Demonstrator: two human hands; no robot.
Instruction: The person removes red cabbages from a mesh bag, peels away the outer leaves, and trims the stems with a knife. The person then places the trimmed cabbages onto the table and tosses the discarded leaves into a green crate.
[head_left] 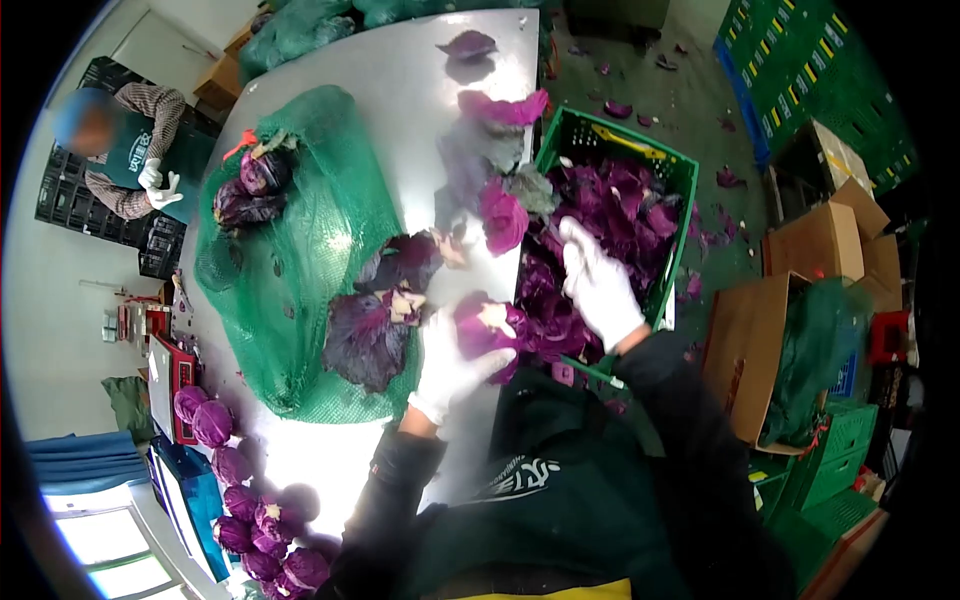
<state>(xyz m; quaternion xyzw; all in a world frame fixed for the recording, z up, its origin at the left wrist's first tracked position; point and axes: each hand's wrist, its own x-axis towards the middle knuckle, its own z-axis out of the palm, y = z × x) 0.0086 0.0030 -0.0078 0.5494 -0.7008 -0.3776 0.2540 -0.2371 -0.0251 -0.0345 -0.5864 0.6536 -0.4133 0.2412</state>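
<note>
A red cabbage head (488, 318) with its pale cut stem facing up rests in my left hand (440, 365), the white-gloved fingers curled around its side at the table edge. My right hand (602, 285), also in a white glove, is over the green crate (690, 205). Its fingers are curled in, and what they hold, if anything, is hidden. Purple cabbage leaves (620, 205) fill the crate. Left of my left hand, dark outer leaves (368, 335) lie on a green mesh bag (310, 330), which also bears dark, untrimmed cabbages (265, 172).
Loose leaves (503, 108) lie along the metal table (400, 60). Several peeled cabbages (230, 465) sit at lower left near a red scale (183, 385). Across the table stands a person (130, 150) in white gloves. Cardboard boxes (815, 245) and stacked green crates (820, 85) are right.
</note>
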